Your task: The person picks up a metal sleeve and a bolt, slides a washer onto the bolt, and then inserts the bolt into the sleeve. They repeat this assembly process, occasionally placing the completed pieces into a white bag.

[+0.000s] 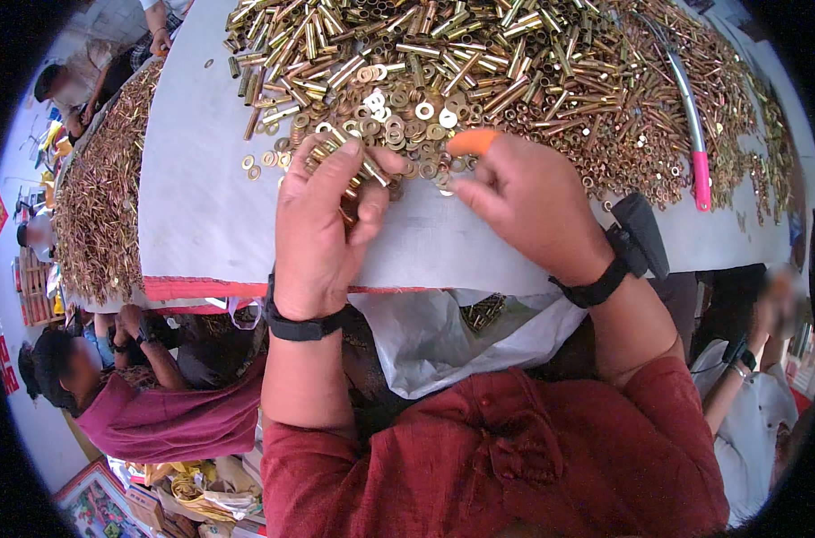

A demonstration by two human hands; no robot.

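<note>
Left hand full of shiny metal tubes, right hand by the flat rings.
The left hand (322, 211) curls its fingers around a small bunch of tubes (369, 168), above the tabletop (192, 179) near its front edge. The right hand (537, 197), with an orange finger cover (473, 143), has a little gap between thumb and finger; I cannot tell if it pinches a ring. The tubes look hard, light and slippery, not easy to break, so the middle seems best to hold. The pale top looks smooth, with rings (407, 134) lying in front of a big tube pile (407, 49). People sit around the room.
</note>
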